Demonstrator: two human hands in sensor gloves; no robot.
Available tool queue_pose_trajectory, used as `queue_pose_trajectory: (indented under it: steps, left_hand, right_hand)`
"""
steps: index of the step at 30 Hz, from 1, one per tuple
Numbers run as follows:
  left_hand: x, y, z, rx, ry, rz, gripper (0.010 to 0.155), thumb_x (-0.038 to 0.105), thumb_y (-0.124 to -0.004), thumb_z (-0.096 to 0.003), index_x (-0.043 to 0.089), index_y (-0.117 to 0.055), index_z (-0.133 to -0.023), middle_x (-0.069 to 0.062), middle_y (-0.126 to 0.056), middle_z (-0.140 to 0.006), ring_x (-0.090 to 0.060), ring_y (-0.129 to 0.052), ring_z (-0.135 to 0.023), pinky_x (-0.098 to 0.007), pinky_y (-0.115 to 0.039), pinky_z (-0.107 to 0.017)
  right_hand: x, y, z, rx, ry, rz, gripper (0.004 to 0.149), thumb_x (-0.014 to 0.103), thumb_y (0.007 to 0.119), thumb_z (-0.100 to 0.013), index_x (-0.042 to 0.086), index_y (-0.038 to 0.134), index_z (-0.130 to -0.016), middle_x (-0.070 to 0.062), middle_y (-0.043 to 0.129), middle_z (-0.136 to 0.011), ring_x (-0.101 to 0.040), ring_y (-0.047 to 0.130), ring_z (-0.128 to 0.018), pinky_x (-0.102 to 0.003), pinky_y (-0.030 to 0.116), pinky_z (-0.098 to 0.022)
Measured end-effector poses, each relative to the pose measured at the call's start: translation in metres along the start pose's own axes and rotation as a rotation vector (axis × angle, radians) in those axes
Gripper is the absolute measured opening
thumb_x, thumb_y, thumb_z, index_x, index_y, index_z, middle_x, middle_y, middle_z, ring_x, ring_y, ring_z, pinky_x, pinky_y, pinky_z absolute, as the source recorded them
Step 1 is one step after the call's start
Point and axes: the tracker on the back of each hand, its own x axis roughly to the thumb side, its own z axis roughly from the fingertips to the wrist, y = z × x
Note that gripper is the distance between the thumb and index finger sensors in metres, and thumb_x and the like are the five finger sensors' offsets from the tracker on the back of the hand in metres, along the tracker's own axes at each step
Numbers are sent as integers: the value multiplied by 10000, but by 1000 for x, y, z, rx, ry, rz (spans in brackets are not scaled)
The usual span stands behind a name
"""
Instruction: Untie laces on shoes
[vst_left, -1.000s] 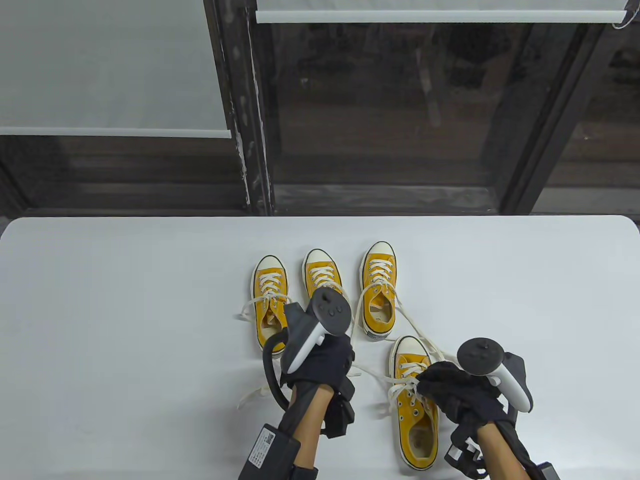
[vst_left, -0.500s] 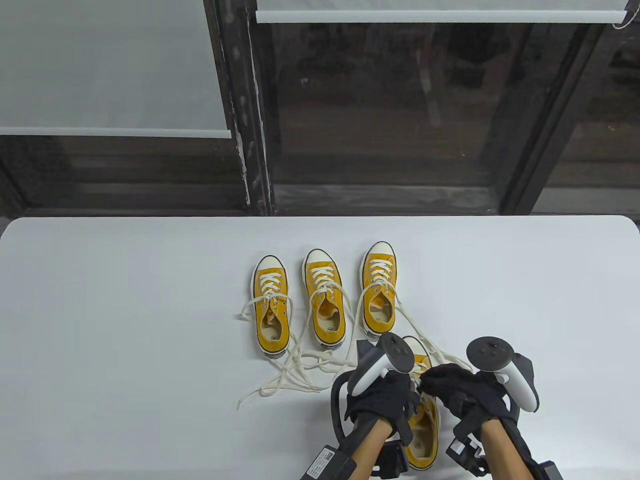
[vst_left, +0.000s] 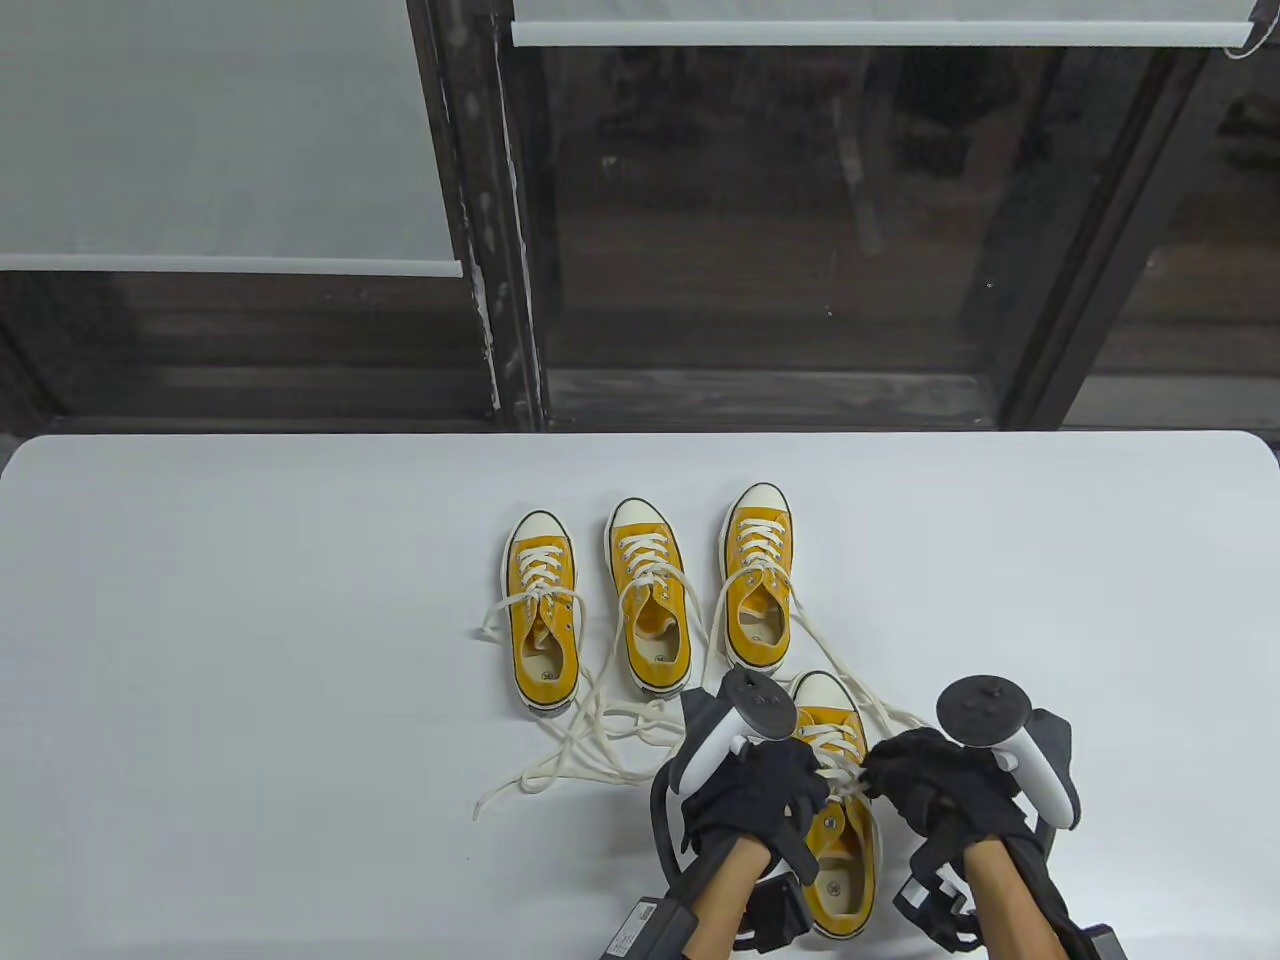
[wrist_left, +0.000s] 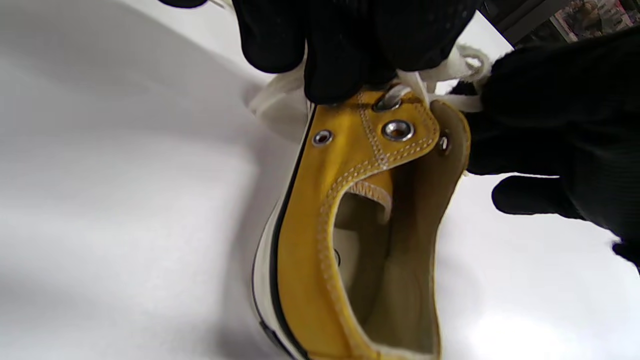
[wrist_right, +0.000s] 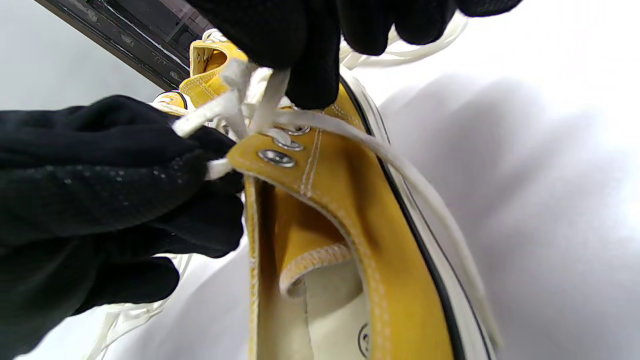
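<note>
Knot (half hidden) under gloved fingers

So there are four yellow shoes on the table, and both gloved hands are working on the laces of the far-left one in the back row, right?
Not quite. Both hands, left hand and right hand, are on the laces of the nearest shoe, the one in front on the right, as the table view shows. There are four yellow shoes.
</note>
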Motion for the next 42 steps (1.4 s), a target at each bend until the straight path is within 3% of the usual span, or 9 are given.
queue_pose_trajectory:
  steps: [5,8,13,16,20,25,32,38,42]
  left_hand:
    - [-1,1,2,6,-18,19,405,428,-720,-618,306,-714,-1005,83,-840,-964,-228,-646,-1091,-640,-396,-819]
    - [-4,2,2,-5,-16,47,408,425,-735,-615,291,-729,-1000,71,-853,-958,-246,-649,-1083,-642,-400,-812]
    - [3,1,8,55,-7,-7,422,376,-728,-625,265,-670,-1027,32,-797,-1001,-293,-629,-1081,-662,-379,-804]
    - [13,2,17,123,-72,-128,714,452,-815,-573,295,-448,-1164,36,-573,-1190,-308,-474,-1162,-681,-312,-813]
    - [12,0,14,106,-51,-106,430,445,-728,-613,321,-697,-1024,100,-821,-977,-234,-601,-1120,-665,-339,-827]
    - [-9,6,8,86,-11,70,406,440,-691,-634,319,-718,-1020,67,-827,-974,-229,-656,-1072,-641,-398,-821]
    - [-15,4,0,-50,-83,196,393,521,-772,-615,352,-626,-938,102,-685,-986,-182,-544,-1102,-645,-322,-838]
    - [-15,6,8,156,87,58,353,538,-679,-648,277,-703,-884,26,-679,-1018,-265,-561,-1081,-634,-376,-817]
    - [-11,5,9,191,105,-4,416,495,-657,-657,268,-588,-999,-30,-550,-1134,-296,-520,-1105,-630,-380,-813]
  right_hand:
    - [1,-1,-1,165,-101,-119,555,245,725,-631,229,512,-1143,-221,279,-1176,-503,317,-1064,-671,357,-738]
    - [5,4,-1,62,-47,18,379,350,738,-627,236,730,-988,-165,410,-1160,-461,381,-1075,-650,381,-748]
    - [11,-1,7,30,-99,8,356,321,721,-622,198,763,-953,-127,472,-1140,-443,377,-1088,-655,359,-754]
    - [17,0,12,-6,-125,73,353,332,739,-612,223,774,-947,-114,475,-1145,-431,379,-1097,-657,362,-757]
    - [18,2,13,48,-161,23,353,338,738,-616,214,770,-945,-113,473,-1145,-429,376,-1098,-655,355,-759]
    - [7,-3,8,-126,-12,125,367,349,702,-621,135,788,-907,-137,553,-1104,-446,470,-1062,-646,417,-742]
    - [7,4,2,31,-63,38,337,412,715,-635,211,665,-902,-120,430,-1130,-423,398,-1084,-627,394,-764]
    - [8,0,10,-353,120,310,347,432,682,-647,168,892,-725,-106,722,-1029,-405,649,-1017,-635,496,-718]
    - [5,-1,7,-271,103,250,346,412,675,-649,177,788,-876,-142,589,-1099,-439,529,-1054,-639,455,-731]
